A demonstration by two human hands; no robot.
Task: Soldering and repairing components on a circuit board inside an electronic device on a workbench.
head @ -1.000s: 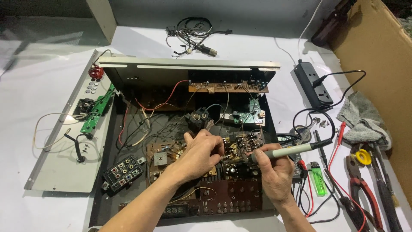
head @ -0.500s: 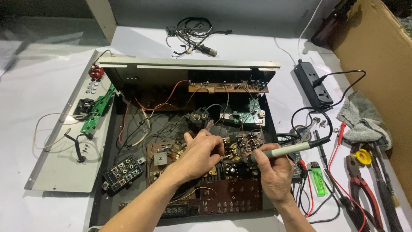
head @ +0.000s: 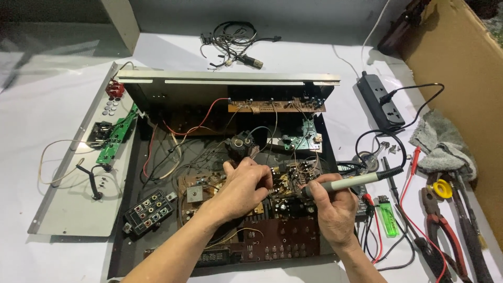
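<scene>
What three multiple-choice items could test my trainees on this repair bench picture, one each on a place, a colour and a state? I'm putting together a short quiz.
1. Where does the power strip lie?
A. right of the opened chassis
B. inside it
C. at its left

2. What colour is the lighter?
A. red
B. green
C. white

3. What is the right hand doing?
A. resting empty
B. holding pliers
C. gripping the soldering iron

Answers:
1 A: the strip sits on the white table past the chassis's right edge.
2 B: it is bright translucent green.
3 C: the fingers close round the iron's handle, tip at the circuit board, while the left hand rests on the board.
</scene>
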